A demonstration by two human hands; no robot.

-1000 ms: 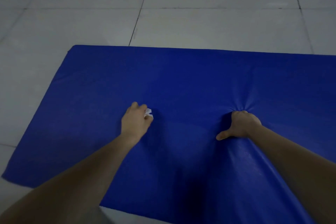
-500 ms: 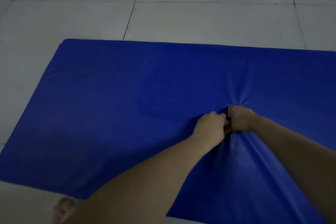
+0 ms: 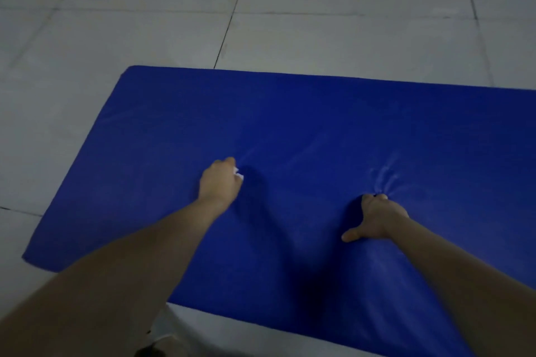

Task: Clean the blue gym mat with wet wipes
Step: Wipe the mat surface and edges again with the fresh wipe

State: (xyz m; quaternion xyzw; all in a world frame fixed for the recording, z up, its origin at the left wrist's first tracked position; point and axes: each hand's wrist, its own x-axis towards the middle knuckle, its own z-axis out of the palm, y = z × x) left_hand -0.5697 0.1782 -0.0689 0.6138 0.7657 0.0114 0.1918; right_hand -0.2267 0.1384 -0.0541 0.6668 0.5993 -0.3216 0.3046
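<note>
On the grey tiled floor point(image 3: 319, 38) a padded blue gym mat point(image 3: 319, 113) is laid lengthwise left-to-right, a crumpled white wet wipe point(image 3: 238, 176) being pressed to it in the curled left hand point(image 3: 220, 181) while its cover is bunched in the right hand point(image 3: 377, 216).

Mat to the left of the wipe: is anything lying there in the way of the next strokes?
Nothing visible. The left hand holds the wipe on the mat, and the surface leftward shows only blue to its edge.
</note>
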